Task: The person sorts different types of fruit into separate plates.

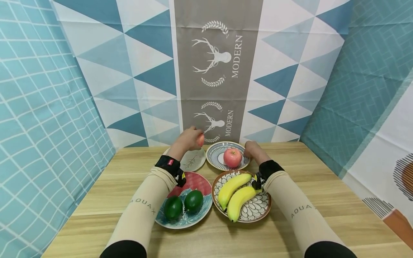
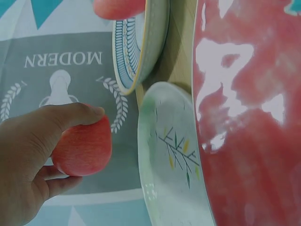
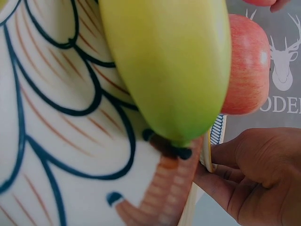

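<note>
My left hand (image 1: 188, 139) holds a red apple (image 2: 83, 147) in the air over the back of a small pale plate with a twig pattern (image 1: 195, 160). Its thumb lies across the top of the fruit and its fingers curl beneath. Beside that plate, a blue-striped plate (image 1: 212, 153) bears a second apple (image 1: 232, 158). With thumb and fingers my right hand (image 3: 263, 176) pinches the right rim of the striped plate. Part of that grip is hidden behind the rim.
Nearer me, a red-and-blue plate (image 1: 201, 180) carries two dark green fruits (image 1: 193, 200), perhaps avocados or limes. A brown-rimmed plate (image 1: 266, 209) with two bananas (image 1: 240, 201) stands under my right wrist. Patterned cloth (image 1: 213, 82) hangs behind the wooden table (image 1: 113, 186).
</note>
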Available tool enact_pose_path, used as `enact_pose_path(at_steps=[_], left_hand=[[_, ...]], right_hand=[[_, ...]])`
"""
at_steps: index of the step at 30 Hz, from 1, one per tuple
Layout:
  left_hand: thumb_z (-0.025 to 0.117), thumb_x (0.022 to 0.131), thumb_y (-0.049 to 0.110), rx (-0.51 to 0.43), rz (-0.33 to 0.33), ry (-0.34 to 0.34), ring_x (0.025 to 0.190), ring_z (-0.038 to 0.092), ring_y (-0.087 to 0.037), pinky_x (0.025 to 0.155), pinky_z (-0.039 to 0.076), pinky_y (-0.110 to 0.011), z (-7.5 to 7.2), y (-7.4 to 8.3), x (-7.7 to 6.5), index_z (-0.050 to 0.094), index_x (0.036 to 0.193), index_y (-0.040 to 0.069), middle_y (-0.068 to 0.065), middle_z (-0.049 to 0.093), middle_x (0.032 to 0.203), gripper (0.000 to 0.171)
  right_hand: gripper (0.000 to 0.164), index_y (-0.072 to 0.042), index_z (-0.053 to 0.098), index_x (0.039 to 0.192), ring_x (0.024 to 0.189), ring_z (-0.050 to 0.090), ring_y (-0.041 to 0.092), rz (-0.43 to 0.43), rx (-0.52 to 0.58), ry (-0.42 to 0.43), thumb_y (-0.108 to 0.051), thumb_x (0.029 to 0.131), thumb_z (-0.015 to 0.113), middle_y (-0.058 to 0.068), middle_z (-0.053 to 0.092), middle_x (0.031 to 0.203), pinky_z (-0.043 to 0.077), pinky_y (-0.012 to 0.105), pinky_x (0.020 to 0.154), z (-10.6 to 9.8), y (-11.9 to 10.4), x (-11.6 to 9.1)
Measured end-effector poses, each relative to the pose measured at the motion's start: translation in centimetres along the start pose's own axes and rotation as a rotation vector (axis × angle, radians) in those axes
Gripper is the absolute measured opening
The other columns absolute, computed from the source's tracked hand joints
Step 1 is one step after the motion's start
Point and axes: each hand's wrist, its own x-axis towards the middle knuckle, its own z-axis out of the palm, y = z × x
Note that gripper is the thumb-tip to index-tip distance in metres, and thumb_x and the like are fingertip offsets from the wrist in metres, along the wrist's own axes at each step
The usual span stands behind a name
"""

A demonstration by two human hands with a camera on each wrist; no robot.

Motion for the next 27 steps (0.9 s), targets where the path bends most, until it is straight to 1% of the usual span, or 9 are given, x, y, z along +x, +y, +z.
enact_pose_path(at_steps=[5, 9, 15, 20, 23, 27], left_hand=[[0.088, 0.079, 0.024, 0.024, 0.015, 0.0, 0.115, 0.06, -0.039, 0.097, 0.052, -0.051, 0.1, 0.9, 0.3, 0.062, 0.143, 0.01, -0.021, 0.055, 0.133, 0.071], [0.089, 0.079, 0.026, 0.021, 0.018, 0.011, 0.112, 0.06, -0.039, 0.094, 0.053, -0.05, 0.5, 1.4, 0.4, 0.064, 0.141, 0.011, -0.02, 0.056, 0.13, 0.069], [0.087, 0.08, 0.027, 0.034, 0.011, -0.025, 0.115, 0.059, -0.037, 0.096, 0.053, -0.049, 1.2, 2.2, 0.8, 0.062, 0.142, 0.013, -0.02, 0.055, 0.134, 0.069], [0.088, 0.08, 0.024, 0.007, -0.003, -0.035, 0.114, 0.059, -0.037, 0.093, 0.054, -0.05, 1.7, 3.1, 1.1, 0.064, 0.141, 0.015, -0.018, 0.054, 0.134, 0.066], [0.088, 0.081, 0.024, 0.014, -0.005, -0.042, 0.114, 0.06, -0.036, 0.093, 0.053, -0.049, 1.8, 3.7, 1.3, 0.064, 0.142, 0.017, -0.017, 0.055, 0.134, 0.066], [0.085, 0.083, 0.025, 0.044, 0.022, -0.047, 0.114, 0.061, -0.035, 0.094, 0.054, -0.049, 2.1, 4.5, 1.5, 0.063, 0.143, 0.017, -0.017, 0.056, 0.135, 0.065]], right_hand=[[0.01, 0.004, 0.065, 0.095, 0.085, 0.059, 0.029, 0.002, 0.0, 0.002, -0.005, 0.096, 0.059, 0.017, 0.061, 0.094, 0.047, 0.03, 0.064, -0.1, 0.0, 0.0], [0.01, 0.003, 0.064, 0.093, 0.083, 0.059, 0.029, 0.006, 0.001, -0.003, -0.005, 0.095, 0.059, 0.017, 0.061, 0.093, 0.047, 0.029, 0.062, -0.1, 0.0, 0.1], [0.009, 0.002, 0.064, 0.093, 0.083, 0.059, 0.028, 0.006, 0.002, -0.003, -0.004, 0.095, 0.059, 0.016, 0.061, 0.092, 0.047, 0.029, 0.063, 0.0, -0.1, 0.0], [0.008, 0.003, 0.064, 0.093, 0.086, 0.058, 0.029, -0.003, -0.004, 0.001, -0.004, 0.094, 0.059, 0.016, 0.061, 0.094, 0.047, 0.029, 0.065, 0.0, -0.1, -0.1], [0.009, 0.003, 0.064, 0.093, 0.086, 0.058, 0.029, -0.012, -0.006, 0.008, -0.004, 0.094, 0.059, 0.016, 0.061, 0.093, 0.047, 0.029, 0.065, 0.0, -0.1, -0.2], [0.009, 0.003, 0.065, 0.093, 0.084, 0.058, 0.028, -0.016, -0.008, 0.014, -0.004, 0.094, 0.059, 0.015, 0.061, 0.091, 0.047, 0.029, 0.064, -0.1, -0.1, -0.4]])
